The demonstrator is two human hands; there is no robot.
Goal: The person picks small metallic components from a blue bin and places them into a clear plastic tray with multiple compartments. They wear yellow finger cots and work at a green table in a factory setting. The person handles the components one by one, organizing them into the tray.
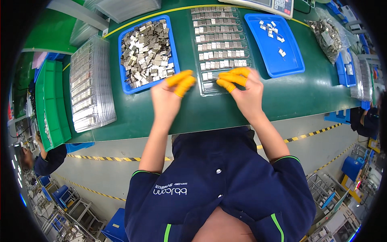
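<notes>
My left hand (166, 100), yellow covers on its fingers, hovers between a blue tray (176, 60) heaped with small silver metal connectors (145, 50) and a clear plastic blister tray (206, 92). Its covered fingers are drawn close together and slightly blurred; whatever they hold is hidden. Over the near right part of the blister tray is my right hand (248, 90), also in yellow finger covers. Its fingers are pinched near the front row, and I cannot make out what lies between them. Connectors fill the farther rows, and a few white-faced ones (207, 76) sit in the front row.
On the right, a blue tray (282, 66) holds several small connectors. Stacked clear trays (96, 84) and a green bin (52, 105) stand left. A scale (278, 6) is at the back, and a bag of parts (326, 38) lies far right. Other people work at both sides.
</notes>
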